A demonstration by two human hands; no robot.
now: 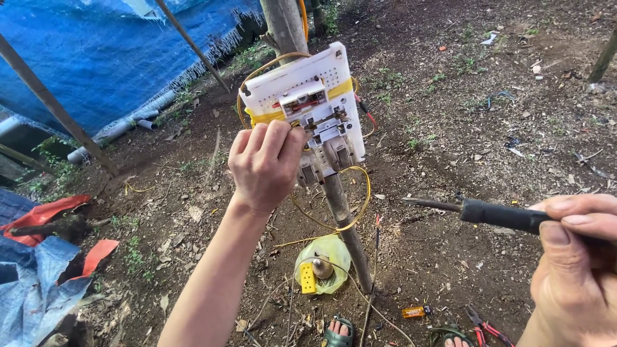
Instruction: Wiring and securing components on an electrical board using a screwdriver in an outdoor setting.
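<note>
The left hand point(265, 164) is closed, pinching a part on the white plastic switch board point(302, 106) tied to a thin wooden post point(340, 218). The right hand point(572, 270) grips a black soldering iron point(495, 213), well apart from the board.

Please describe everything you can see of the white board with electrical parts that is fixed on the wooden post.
The white board looks like plastic, roughly rectangular, with small holes across its upper part. It sits tilted on a thin wooden post, bound with a yellow band. White switch-like blocks with a red detail are mounted on its face. Yellow wires loop around and below it. The left hand grips its lower left part. The right hand holds a black-handled tool apart from it.
</note>
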